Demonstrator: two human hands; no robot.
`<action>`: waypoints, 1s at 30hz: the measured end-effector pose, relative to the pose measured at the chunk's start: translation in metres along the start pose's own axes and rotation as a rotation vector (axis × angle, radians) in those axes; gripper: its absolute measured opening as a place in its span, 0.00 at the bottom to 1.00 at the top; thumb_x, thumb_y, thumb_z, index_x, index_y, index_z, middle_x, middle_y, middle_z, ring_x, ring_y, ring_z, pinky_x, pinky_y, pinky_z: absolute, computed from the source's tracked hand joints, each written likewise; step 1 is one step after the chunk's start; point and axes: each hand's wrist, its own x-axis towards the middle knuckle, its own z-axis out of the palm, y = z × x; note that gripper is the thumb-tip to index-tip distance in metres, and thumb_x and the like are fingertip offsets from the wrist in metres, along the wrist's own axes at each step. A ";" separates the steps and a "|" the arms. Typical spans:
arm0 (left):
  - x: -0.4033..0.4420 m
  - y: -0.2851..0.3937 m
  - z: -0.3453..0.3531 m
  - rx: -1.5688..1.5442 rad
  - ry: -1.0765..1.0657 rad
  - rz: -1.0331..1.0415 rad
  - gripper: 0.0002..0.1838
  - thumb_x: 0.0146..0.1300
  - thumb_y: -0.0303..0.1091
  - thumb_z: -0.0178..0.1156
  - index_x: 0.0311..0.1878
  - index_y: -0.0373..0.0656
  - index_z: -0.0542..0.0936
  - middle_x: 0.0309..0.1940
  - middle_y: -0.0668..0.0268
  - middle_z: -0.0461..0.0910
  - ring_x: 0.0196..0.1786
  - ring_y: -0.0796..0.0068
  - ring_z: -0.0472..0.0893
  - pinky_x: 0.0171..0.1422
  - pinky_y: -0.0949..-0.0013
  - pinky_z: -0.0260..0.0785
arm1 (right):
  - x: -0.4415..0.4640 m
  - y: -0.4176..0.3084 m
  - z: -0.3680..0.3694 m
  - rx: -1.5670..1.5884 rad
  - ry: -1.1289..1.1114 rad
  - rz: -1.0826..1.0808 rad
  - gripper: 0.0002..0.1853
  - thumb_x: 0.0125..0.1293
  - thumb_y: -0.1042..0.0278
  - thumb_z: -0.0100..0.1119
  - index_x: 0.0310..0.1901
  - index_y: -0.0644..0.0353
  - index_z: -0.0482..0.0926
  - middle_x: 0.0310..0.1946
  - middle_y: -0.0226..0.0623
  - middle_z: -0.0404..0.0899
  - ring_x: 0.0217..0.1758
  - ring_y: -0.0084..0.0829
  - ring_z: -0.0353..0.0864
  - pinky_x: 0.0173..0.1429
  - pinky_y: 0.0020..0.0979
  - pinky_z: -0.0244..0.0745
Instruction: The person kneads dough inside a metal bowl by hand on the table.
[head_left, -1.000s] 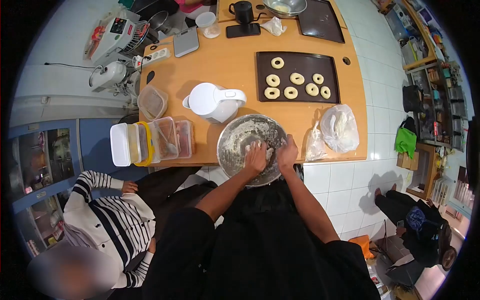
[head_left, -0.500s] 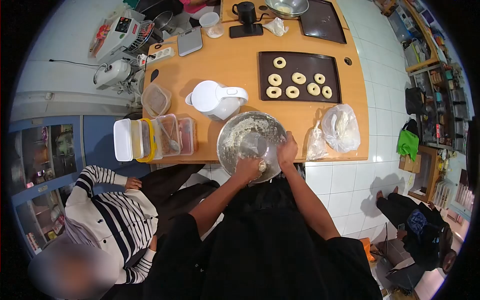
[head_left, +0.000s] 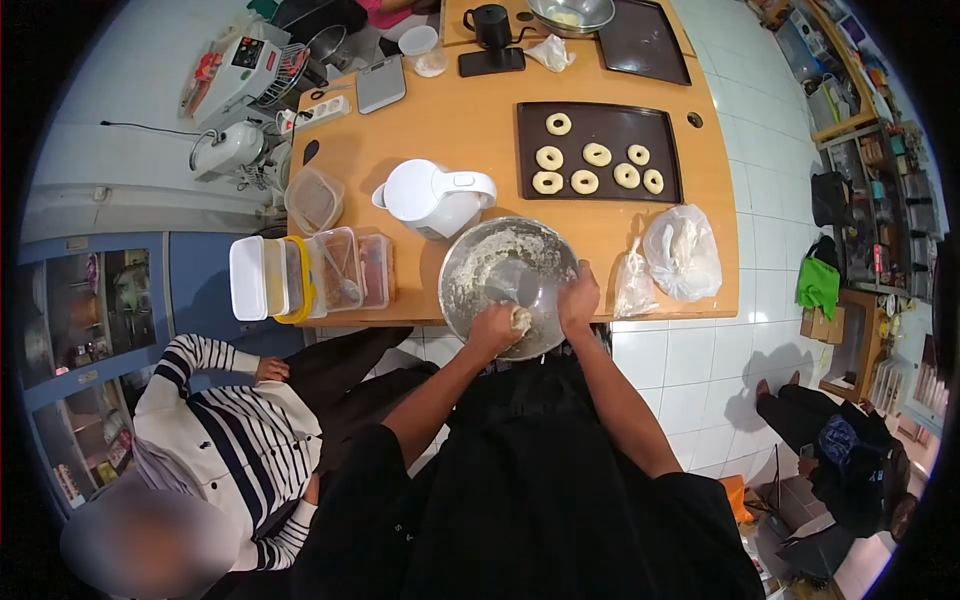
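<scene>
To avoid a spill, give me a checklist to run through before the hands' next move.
1. Right hand gripping the metal bowl at its rim: ok.
2. Left hand holding the pale dough over the bowl's interior: ok.
3. Bowl's base fully on the table: cannot tell; its near rim reaches past the edge in view.
4. White kettle not touching the bowl: cannot tell; they look very close.
5. Dough rings all within the dark tray: ok.

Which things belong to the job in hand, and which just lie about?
Part of the job: bowl; dough in the left hand; right hand at the bowl's rim; perhaps dough rings.

Likely just lying about: white kettle; scale; power strip.
</scene>
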 end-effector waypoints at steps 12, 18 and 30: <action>-0.010 0.027 0.004 0.215 0.143 -0.150 0.32 0.50 0.42 0.65 0.60 0.45 0.72 0.46 0.47 0.78 0.49 0.42 0.79 0.53 0.45 0.71 | -0.007 0.005 0.002 -0.025 -0.031 -0.019 0.18 0.55 0.82 0.52 0.49 0.63 0.76 0.44 0.54 0.80 0.46 0.58 0.79 0.49 0.50 0.74; 0.014 0.022 0.048 0.281 0.169 -0.050 0.37 0.52 0.42 0.64 0.67 0.47 0.65 0.58 0.44 0.69 0.63 0.43 0.69 0.59 0.37 0.65 | -0.006 -0.002 0.001 -0.052 -0.067 -0.064 0.15 0.55 0.82 0.52 0.46 0.63 0.74 0.40 0.53 0.80 0.43 0.59 0.79 0.45 0.52 0.74; 0.092 0.012 0.066 0.123 0.337 -0.405 0.34 0.63 0.42 0.61 0.69 0.44 0.60 0.61 0.33 0.66 0.66 0.33 0.64 0.72 0.41 0.53 | -0.003 0.012 -0.002 -0.005 -0.136 -0.070 0.10 0.58 0.79 0.52 0.42 0.62 0.69 0.37 0.54 0.77 0.41 0.62 0.78 0.43 0.55 0.72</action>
